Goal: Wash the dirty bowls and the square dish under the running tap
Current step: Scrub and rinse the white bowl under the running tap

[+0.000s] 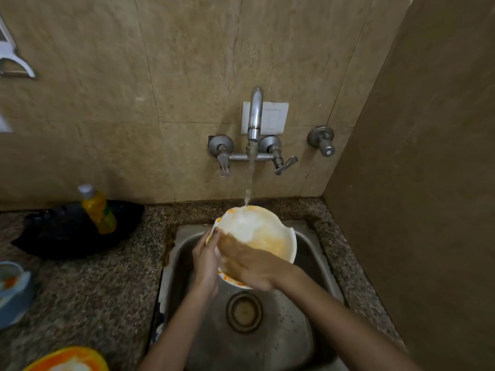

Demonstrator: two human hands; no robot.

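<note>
A white bowl (pixel 263 231) with orange residue inside is tilted over the steel sink (pixel 308 253), and water from the tap (pixel 255 113) falls onto its far rim. My left hand (pixel 205 259) grips the bowl's left edge. My right hand (pixel 245 263) lies flat inside the bowl against its near wall, blurred by motion. A blue bowl (pixel 12 290) with orange scraps stands on the counter at far left. An orange-rimmed dish (pixel 67 357) shows at the bottom left edge, partly cut off.
A yellow soap bottle (pixel 97 210) leans in a black pan (pixel 72 234) on the granite counter (pixel 93 285). The sink drain (pixel 243 311) lies below the bowl. Tap handles (pixel 284 162) stick out of the tiled wall. A brown wall (pixel 428 183) closes the right side.
</note>
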